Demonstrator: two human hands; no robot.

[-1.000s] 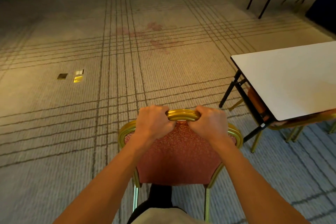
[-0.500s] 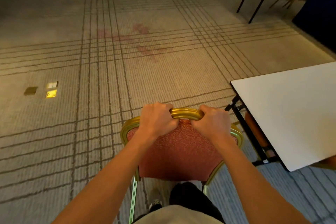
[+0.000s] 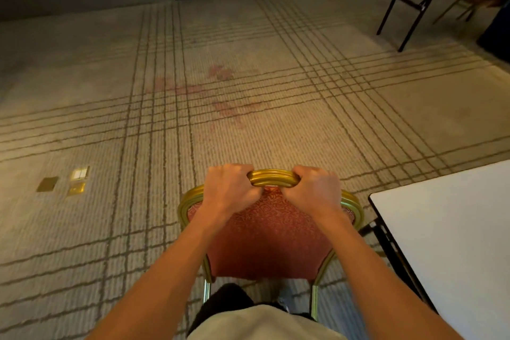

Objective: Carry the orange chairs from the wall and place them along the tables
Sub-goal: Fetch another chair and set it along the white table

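Table slid rightward; left hand and right hand, arms outstretched, clench the chair by its rail.

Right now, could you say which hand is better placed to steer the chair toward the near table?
Probably the right hand: it grips the chair rail on the side nearest the white table; the left hand grips the far side.

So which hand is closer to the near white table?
Right. The right hand grips the chair rail nearest the table; the left hand grips it farther off.
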